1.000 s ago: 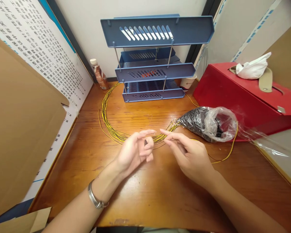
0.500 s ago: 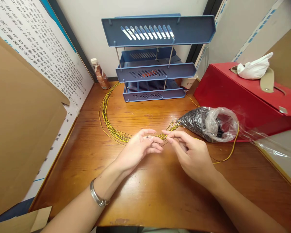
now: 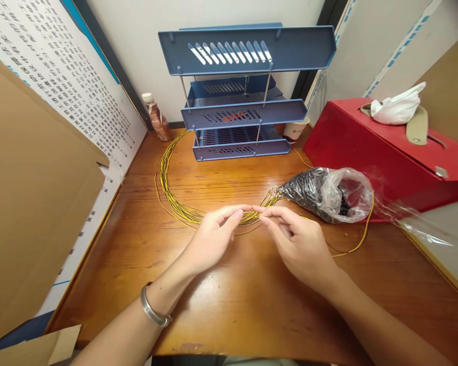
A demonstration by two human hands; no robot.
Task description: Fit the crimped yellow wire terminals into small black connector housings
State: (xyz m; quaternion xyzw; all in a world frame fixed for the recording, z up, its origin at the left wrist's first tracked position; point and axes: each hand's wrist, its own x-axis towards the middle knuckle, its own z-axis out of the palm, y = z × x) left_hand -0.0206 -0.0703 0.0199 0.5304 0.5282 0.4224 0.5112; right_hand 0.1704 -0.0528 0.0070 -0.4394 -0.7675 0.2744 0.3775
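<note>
My left hand (image 3: pixel 216 236), a metal bangle on its wrist, has thumb and fingers drawn together in a pinch. Whatever it grips is hidden behind the fingers. My right hand (image 3: pixel 299 241) also pinches with thumb and forefinger. Its fingertips meet or nearly meet those of the left, and what lies in them is too small to make out. Just beyond both hands runs a loop of thin yellow-and-black wires (image 3: pixel 166 185). A clear plastic bag (image 3: pixel 309 190) of small black pieces lies on its side to the right, with wire ends by its narrow tip.
A blue tiered tray rack (image 3: pixel 244 109) stands at the back, between a brown drink bottle (image 3: pixel 159 119) and a paper cup (image 3: pixel 295 131). On the right is a red box (image 3: pixel 366 142) with tissue on top. Cardboard (image 3: pixel 34 193) leans along the left.
My left hand's fingers have closed; a small black piece seen on them before is now hidden. Its fingertips have come up to those of my right hand, which has barely moved.
</note>
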